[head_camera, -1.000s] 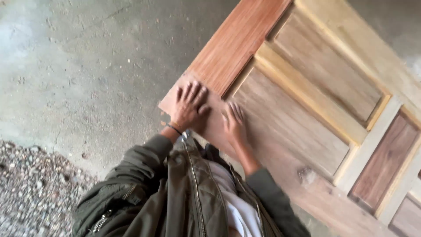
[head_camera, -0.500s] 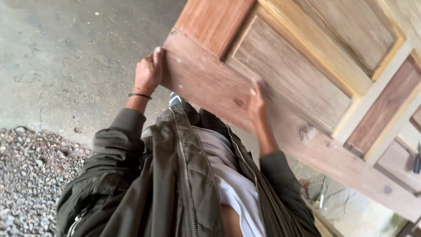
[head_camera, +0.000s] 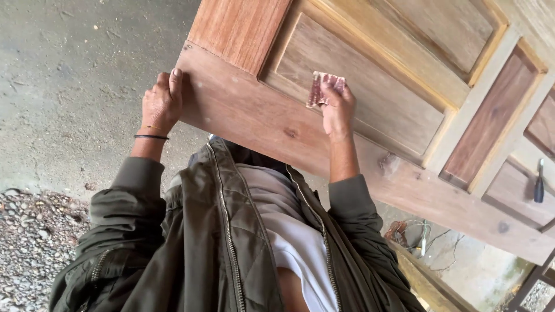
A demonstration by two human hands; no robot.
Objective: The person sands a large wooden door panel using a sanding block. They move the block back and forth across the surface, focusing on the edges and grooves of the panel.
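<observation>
A large wooden panelled door lies tilted in front of me, its end rail close to my chest. My left hand, with a thin black band on the wrist, grips the door's left edge, fingers curled over the corner. My right hand holds a small reddish-brown piece of sandpaper and presses it against the lower edge of a recessed panel. I wear a dark green zipped jacket over a white shirt.
Grey concrete floor lies to the left, with loose gravel at the lower left. A dark-handled screwdriver rests on the door at the far right. Cables and a wooden plank lie under the door.
Both hands lay flat on the door a second ago. My left hand has shifted to grip the door's edge. My right hand has moved up onto the panel, now showing sandpaper.
</observation>
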